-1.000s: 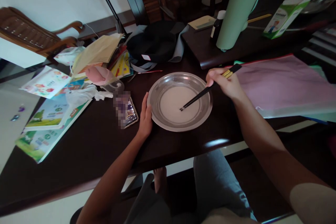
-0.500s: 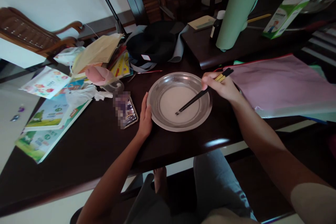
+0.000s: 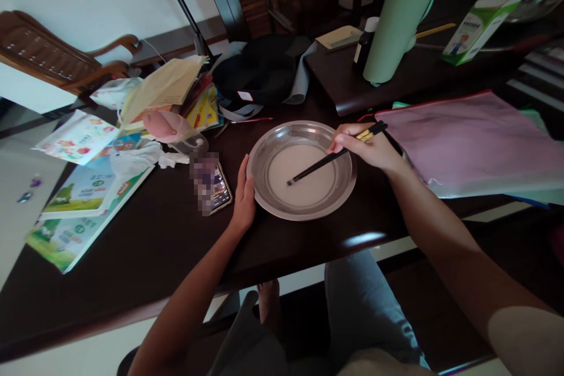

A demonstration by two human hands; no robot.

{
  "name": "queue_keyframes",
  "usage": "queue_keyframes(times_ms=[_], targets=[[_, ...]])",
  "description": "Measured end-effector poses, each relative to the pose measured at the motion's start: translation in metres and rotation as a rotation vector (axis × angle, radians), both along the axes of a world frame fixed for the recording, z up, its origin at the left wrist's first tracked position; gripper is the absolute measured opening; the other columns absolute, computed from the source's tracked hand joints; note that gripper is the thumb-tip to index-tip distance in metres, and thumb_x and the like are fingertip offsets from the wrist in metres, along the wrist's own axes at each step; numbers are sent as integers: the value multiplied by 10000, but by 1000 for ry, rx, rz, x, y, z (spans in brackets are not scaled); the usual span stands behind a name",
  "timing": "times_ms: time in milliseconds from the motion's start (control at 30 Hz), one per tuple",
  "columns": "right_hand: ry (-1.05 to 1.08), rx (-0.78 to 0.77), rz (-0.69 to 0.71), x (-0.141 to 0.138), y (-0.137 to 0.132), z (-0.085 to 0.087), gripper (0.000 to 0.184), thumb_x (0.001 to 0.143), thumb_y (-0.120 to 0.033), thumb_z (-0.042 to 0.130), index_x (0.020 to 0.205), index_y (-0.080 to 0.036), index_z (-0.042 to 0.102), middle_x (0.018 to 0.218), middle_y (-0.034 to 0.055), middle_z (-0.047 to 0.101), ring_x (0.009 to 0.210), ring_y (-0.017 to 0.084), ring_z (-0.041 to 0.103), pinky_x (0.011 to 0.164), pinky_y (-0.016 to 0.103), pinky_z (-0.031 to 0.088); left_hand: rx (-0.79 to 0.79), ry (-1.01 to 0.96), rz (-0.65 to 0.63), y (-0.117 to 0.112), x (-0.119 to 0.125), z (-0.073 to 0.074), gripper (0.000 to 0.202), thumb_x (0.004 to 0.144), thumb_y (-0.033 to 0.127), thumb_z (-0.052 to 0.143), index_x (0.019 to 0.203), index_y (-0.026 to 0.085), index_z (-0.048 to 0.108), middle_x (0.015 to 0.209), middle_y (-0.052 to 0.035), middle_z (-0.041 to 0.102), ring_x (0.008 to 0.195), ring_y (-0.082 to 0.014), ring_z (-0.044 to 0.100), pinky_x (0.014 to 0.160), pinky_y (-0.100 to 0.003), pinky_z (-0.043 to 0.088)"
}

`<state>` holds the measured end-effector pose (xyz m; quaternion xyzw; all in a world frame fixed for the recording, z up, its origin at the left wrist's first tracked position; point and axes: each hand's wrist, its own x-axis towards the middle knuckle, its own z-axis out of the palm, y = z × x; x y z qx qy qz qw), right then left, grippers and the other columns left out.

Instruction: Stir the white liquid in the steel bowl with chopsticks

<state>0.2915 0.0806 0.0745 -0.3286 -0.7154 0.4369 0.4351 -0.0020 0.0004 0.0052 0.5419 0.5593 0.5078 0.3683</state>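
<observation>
A shallow round metal dish (image 3: 346, 191) sits on the dark table with whitish, cloudy liquid (image 3: 304, 191) in its bottom. Against the dish's left rim, my left hand (image 3: 244, 202) grips it from the side, the fingers running along the outer edge and the thumb close to the rim. Over the right rim, my right hand (image 3: 363, 145) is closed around a pair of black chopsticks (image 3: 315, 168) with gold-coloured bands. They slant down to the left, pressed together, and their tips meet the liquid left of the dish's middle.
Left of the dish lies a phone (image 3: 219, 188), partly pixelated. Booklets (image 3: 83, 188) and papers cover the left side. Behind stand a black bag (image 3: 259, 70), a dark bottle (image 3: 363, 47) and a green roll (image 3: 400, 17). A pink zip folder (image 3: 471, 141) lies at right.
My right hand has shifted slightly left, and the chopstick tips have moved left and a little toward the back of the dish. The left hand and the dish stay in place.
</observation>
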Motion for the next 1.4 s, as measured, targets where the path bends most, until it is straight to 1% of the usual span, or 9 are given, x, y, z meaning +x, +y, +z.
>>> queue_keyframes(times_ms=[200,300,433,633,867,1033,1133,1267,1400], targets=[[128,55,-230,9,7,-2,404,885,-479,597,581,-216,641,611,10,672,634,150,646,679,306,486,0,4,0,0,0,0,597,945,529,436,1489,292,365,1609,-28,315,1490,-226,274,1237,-405,175],[113,32,-171,8,6,-2,441,896,-492,572,560,-214,635,593,13,671,618,149,642,667,304,490,10,8,3,1,0,0,604,942,539,436,1487,288,369,1604,-30,326,1487,-224,281,1235,-395,185],[-24,28,-26,0,1,-1,355,855,-514,620,676,-215,687,731,27,737,727,164,690,696,295,513,1,26,14,0,1,2,588,949,522,435,1484,286,379,1601,-30,334,1485,-220,286,1234,-390,190],[101,63,-247,9,8,-2,443,852,-559,596,563,-225,631,601,17,671,619,165,655,663,321,507,11,25,3,0,0,2,578,951,518,433,1484,301,376,1603,-22,329,1488,-225,280,1237,-410,176],[-41,31,-16,2,1,0,346,849,-510,631,688,-212,698,740,31,740,731,163,696,693,291,511,0,-5,6,1,0,0,600,942,527,444,1487,288,371,1605,-29,325,1486,-228,283,1236,-403,185],[65,60,-218,8,6,-1,395,863,-516,610,609,-217,660,649,16,703,665,157,673,691,302,503,8,25,7,0,0,2,586,947,525,433,1481,290,381,1602,-28,330,1488,-228,279,1237,-405,181],[80,13,-169,8,5,0,434,862,-537,597,569,-220,646,600,13,674,622,160,665,666,310,508,0,42,10,-1,1,4,588,949,525,430,1483,287,378,1603,-32,327,1491,-229,271,1237,-406,178],[-13,6,-33,2,0,1,360,862,-513,610,672,-220,696,724,23,734,737,171,702,709,302,520,-6,21,9,-1,1,4,600,948,531,427,1491,283,365,1605,-33,323,1490,-231,274,1236,-405,185],[28,59,-172,5,4,0,365,862,-509,614,654,-217,681,697,16,720,713,163,691,712,300,512,1,30,7,0,1,3,599,950,527,423,1492,280,363,1609,-34,315,1492,-224,268,1238,-400,174]])
